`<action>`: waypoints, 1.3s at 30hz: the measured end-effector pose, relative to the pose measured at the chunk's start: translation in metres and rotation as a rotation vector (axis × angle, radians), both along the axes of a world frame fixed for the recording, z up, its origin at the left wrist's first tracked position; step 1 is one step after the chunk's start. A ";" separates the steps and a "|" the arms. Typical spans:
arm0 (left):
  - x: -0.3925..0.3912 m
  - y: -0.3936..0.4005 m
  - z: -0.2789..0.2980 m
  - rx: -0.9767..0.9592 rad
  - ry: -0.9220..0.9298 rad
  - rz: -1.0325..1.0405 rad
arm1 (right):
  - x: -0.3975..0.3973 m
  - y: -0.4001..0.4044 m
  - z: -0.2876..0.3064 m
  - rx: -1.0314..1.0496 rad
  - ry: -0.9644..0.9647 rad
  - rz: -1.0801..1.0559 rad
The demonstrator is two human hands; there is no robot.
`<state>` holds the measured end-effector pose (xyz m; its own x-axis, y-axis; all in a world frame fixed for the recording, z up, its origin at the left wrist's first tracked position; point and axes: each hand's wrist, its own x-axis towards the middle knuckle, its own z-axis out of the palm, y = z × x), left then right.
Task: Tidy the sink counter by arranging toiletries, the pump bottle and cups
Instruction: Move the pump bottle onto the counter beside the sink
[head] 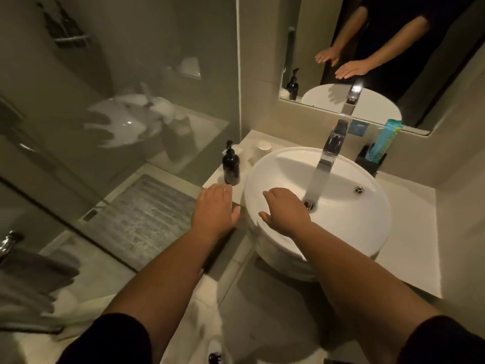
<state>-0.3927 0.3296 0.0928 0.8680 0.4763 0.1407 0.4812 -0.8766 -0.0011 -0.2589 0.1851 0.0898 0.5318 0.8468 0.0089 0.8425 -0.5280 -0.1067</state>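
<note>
Left hand [214,206] flat, fingers relaxed, empty, just before pump bottle [231,165]. Right hand [284,210] loose, empty, over sink [354,227]. Cup [263,146] behind.

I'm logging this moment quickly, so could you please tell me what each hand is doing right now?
Left hand: open, holding nothing, just short of the pump bottle.
Right hand: open, holding nothing, over the sink.

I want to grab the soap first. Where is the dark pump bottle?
The dark pump bottle stands on the pale counter left of the round white basin, just beyond the left hand.
</note>
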 end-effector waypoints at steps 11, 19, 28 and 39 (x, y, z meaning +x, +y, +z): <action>0.007 0.086 -0.020 -0.042 0.011 0.000 | 0.009 0.093 -0.010 0.002 0.070 -0.010; 0.047 0.140 -0.035 -0.152 -0.009 -0.089 | 0.035 0.148 -0.010 0.022 0.168 -0.168; 0.089 0.166 -0.044 -0.294 -0.027 -0.088 | 0.072 0.185 -0.019 0.027 0.238 -0.221; 0.126 0.169 -0.058 -0.482 -0.033 -0.019 | 0.099 0.201 -0.041 0.087 0.417 -0.164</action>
